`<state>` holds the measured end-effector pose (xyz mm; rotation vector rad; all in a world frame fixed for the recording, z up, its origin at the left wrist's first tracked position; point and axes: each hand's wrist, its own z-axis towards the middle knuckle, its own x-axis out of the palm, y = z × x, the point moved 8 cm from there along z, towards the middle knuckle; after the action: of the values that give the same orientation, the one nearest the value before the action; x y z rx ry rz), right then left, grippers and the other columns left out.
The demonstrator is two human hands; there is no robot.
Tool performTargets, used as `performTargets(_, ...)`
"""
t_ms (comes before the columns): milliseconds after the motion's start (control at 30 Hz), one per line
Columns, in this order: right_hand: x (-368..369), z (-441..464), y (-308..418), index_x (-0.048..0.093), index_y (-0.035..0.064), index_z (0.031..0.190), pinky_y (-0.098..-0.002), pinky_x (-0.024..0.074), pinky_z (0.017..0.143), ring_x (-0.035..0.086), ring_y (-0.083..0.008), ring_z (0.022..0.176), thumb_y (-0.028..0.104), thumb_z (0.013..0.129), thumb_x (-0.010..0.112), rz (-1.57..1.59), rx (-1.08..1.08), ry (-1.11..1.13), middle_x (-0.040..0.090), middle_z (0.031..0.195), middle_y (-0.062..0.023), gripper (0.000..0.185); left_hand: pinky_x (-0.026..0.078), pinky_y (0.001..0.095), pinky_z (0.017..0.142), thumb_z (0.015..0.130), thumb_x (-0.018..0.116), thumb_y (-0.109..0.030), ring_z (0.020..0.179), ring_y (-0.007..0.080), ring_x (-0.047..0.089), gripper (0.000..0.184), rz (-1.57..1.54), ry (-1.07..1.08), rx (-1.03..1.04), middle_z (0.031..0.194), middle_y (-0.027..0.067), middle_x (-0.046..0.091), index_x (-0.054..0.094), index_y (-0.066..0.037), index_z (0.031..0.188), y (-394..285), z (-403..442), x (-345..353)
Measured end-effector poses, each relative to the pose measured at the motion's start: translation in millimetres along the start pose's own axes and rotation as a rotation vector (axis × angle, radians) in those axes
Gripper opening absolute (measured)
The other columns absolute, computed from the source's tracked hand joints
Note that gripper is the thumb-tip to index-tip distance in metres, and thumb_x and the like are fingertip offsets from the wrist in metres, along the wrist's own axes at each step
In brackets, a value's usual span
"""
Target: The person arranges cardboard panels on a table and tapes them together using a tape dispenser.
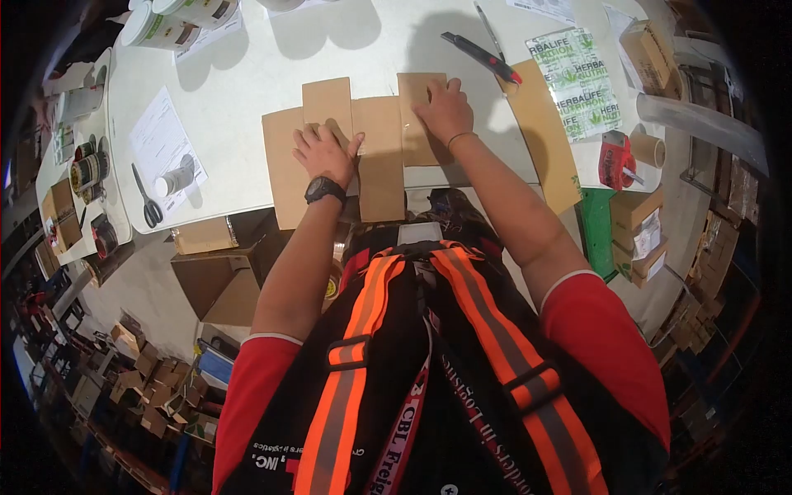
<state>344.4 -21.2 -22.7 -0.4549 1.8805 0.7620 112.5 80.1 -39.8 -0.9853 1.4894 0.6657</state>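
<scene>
A flattened piece of brown cardboard (381,177) lies on the white table, its lower part reaching over the front edge. My left hand (327,154) rests on it with the fingers spread, pressing near a narrow flap (327,99) that points away from me. On the right side, my right hand (445,111) has its fingers bent and closed on another cardboard flap (422,148). Part of that flap is hidden beneath the hand. A black watch is on my left wrist and a thin band on my right.
A utility knife (483,58) and a pen (488,29) lie beyond my right hand. Rightward are a brown sheet (544,136), printed Herbalife packaging (576,82) and a red tape dispenser (616,161). Scissors (147,196), a white bottle (174,181) and tubs (161,29) are left.
</scene>
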Motion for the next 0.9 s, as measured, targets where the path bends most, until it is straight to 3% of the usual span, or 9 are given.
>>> performTargets(167,1.5,0.7,-2.2,0.054,0.0104,0.114,-0.0471,0.053,0.081,0.059,-0.04,0.099,0.042,0.077,0.07,0.016,0.012,0.012,0.047,0.114,-0.0195,0.052,0.034,0.0552,0.1,0.075,0.073,-0.052,0.128,0.0426,0.036,0.066,-0.129,-0.005,0.054,0.128,0.0224,0.047,0.054,-0.004,0.114,6.6,8.3,-8.2)
performTargets(733,-1.0,-1.2,-3.1,0.05,0.0078,0.119,-0.0474,0.053,0.082,0.061,-0.0416,0.094,0.046,0.078,0.069,0.038,0.046,0.032,0.047,0.113,-0.0206,0.059,0.039,0.049,0.098,0.071,0.076,-0.05,0.119,0.0412,0.042,0.067,-0.077,-0.104,0.068,0.122,0.0214,0.052,0.056,0.0,0.111,-0.4,5.0,-18.1)
performTargets(800,-6.0,-4.7,-1.2,0.053,0.0062,0.119,-0.0481,0.0519,0.087,0.058,-0.042,0.104,0.036,0.077,0.07,0.09,0.088,0.073,0.048,0.117,-0.0233,0.054,0.039,0.049,0.098,0.072,0.076,-0.05,0.118,0.0412,0.043,0.066,-0.077,-0.122,0.082,0.12,0.0212,0.053,0.056,0.0,0.11,-0.9,3.7,-19.6)
performTargets(900,-4.7,-5.3,-2.5,0.052,0.0068,0.121,-0.0481,0.0516,0.088,0.059,-0.0421,0.103,0.038,0.078,0.069,0.086,0.108,0.1,0.048,0.117,-0.0237,0.055,0.04,0.0492,0.096,0.073,0.076,-0.048,0.117,0.0411,0.044,0.063,-0.072,-0.14,0.092,0.118,0.0209,0.053,0.057,0.0,0.109,-2.1,3.2,-23.4)
